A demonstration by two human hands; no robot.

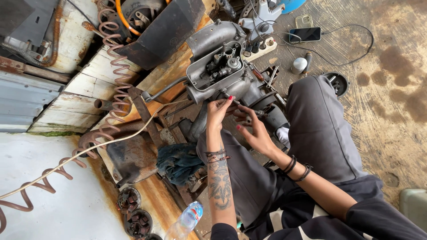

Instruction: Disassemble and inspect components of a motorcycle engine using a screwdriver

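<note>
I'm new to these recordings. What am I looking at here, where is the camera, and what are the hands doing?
There is one picture, from a camera worn on the person's head, looking down at their lap and the floor. The person sits in grey trousers before a grey metal engine part with its top open. The left hand touches its lower edge, pinching a thin tool; the right hand is spread beside it. Nearby lie a blue rag, a water bottle, a coiled hose and a phone.
</note>
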